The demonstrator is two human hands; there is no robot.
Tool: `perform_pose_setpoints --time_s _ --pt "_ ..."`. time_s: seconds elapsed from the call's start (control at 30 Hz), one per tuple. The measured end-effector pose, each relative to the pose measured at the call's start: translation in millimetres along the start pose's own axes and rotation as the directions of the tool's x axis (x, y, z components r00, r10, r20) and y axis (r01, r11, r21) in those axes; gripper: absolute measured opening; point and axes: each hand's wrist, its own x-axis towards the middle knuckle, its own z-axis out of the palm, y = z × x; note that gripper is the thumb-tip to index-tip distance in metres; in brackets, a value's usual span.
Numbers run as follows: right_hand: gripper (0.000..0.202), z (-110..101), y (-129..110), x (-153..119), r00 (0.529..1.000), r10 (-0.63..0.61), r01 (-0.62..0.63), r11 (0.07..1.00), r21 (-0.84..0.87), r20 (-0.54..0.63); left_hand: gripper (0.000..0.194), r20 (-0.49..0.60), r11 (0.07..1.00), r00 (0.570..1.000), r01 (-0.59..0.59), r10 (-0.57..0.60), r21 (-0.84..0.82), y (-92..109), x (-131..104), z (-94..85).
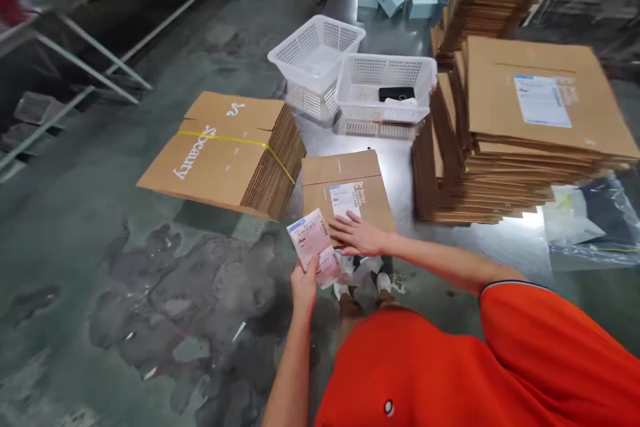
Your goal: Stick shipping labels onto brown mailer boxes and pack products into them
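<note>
Head view: a stack of pink label sheets is gripped in the left hand, just off the near edge of a steel table. The right hand is laid open and flat on a labelled flat carton at that edge. White baskets and stacked flattened cartons are seen behind.

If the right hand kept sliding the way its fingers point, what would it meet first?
The right hand lies flat on the small flat carton, fingers pointing up-left over the white label. Going straight on, it would probably cross that label first, then reach the strapped bundle of flat cartons; depth there is hard to judge.
</note>
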Motion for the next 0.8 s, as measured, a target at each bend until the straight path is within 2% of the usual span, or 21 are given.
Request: perform_pose_setpoints --time_s 0.03,0.07,0.1,0.13,0.17,0.2,0.23,0.3,0.4,0.43,0.5,0.57,0.6,0.63,0.7,0.73,0.77,0.8 --pt "0.056 -1.0 2.0 -14.9 0.994 0.095 -0.094 0.995 0.013 -0.052 0.044 0.031 1.000 0.999 -0.024 0.024 0.010 0.2 1.8 2.4" --pt "0.052 -3.3 5.5 -28.8 0.952 0.271 -0.269 0.963 0.035 -0.139 0.045 0.056 0.999 0.997 -0.047 0.046 0.014 -0.7 1.3 4.2" --pt "0.049 -6.6 9.6 -40.8 0.854 0.472 -0.465 0.881 0.087 -0.220 0.045 0.071 0.998 0.995 -0.064 0.063 0.021 -2.2 -1.3 5.4" --pt "0.046 -10.3 12.9 -50.3 0.723 0.639 -0.619 0.768 0.164 -0.263 0.046 0.075 0.997 0.995 -0.073 0.070 0.033 -3.5 -5.5 6.0" --pt "0.043 -14.6 14.4 -57.3 0.608 0.750 -0.708 0.661 0.249 -0.261 0.046 0.066 0.997 0.996 -0.065 0.062 0.047 -4.3 -10.9 6.3" --pt "0.041 -19.5 13.1 -62.0 0.539 0.810 -0.737 0.587 0.336 -0.233 0.046 0.043 0.998 0.998 -0.041 0.039 0.056 -4.0 -16.9 6.5" --pt "0.040 -25.9 8.8 -65.0 0.510 0.834 -0.722 0.548 0.423 -0.210 0.046 0.012 0.999 1.000 -0.007 0.006 0.042 -2.4 -23.3 6.7" --pt "0.039 -46.4 -6.5 -69.9 0.489 0.840 -0.600 0.519 0.609 -0.234 0.043 -0.052 0.996 0.997 0.060 -0.064 -0.064 4.0 -35.4 8.3" --pt "0.039 -104.2 -25.3 -89.8 0.434 0.809 -0.322 0.550 0.770 -0.396 0.035 -0.048 0.969 0.993 0.091 -0.104 -0.231 18.5 -48.6 16.0" --pt "0.039 -130.1 -23.8 -102.8 0.390 0.790 -0.264 0.589 0.764 -0.473 0.033 -0.019 0.962 0.994 0.101 -0.110 -0.254 23.6 -51.6 20.6" --pt "0.040 -187.6 -3.7 -138.8 0.249 0.739 -0.241 0.674 0.699 -0.626 0.029 0.063 0.953 0.989 0.146 -0.134 -0.266 32.5 -56.7 32.6" --pt "0.046 -245.2 35.5 -182.6 0.091 0.686 -0.284 0.713 0.641 -0.722 0.032 0.165 0.941 0.972 0.205 -0.165 -0.270 38.9 -62.8 46.8" --pt "0.049 -270.9 58.1 -203.9 0.038 0.666 -0.307 0.718 0.625 -0.745 0.035 0.231 0.937 0.957 0.234 -0.175 -0.260 40.8 -66.4 53.8" --pt "0.051 -293.1 79.4 -222.3 0.007 0.650 -0.345 0.715 0.609 -0.760 0.039 0.296 0.936 0.939 0.254 -0.178 -0.243 41.6 -70.2 60.4" --pt "0.049 -322.7 108.2 -245.3 0.019 0.629 -0.477 0.689 0.546 -0.777 0.047 0.398 0.941 0.901 0.269 -0.171 -0.205 40.2 -77.3 71.4" --pt "0.048 -328.6 111.9 -248.4 0.047 0.601 -0.552 0.681 0.481 -0.798 0.049 0.432 0.946 0.887 0.265 -0.163 -0.187 38.2 -79.9 75.9" --pt "0.048 -328.3 107.5 -245.9 0.097 0.558 -0.607 0.689 0.396 -0.824 0.050 0.454 0.950 0.876 0.262 -0.160 -0.172 35.5 -81.8 80.1" --pt "0.050 -321.8 95.7 -238.4 0.175 0.504 -0.626 0.720 0.299 -0.846 0.052 0.466 0.953 0.870 0.261 -0.161 -0.157 32.4 -82.8 84.0"
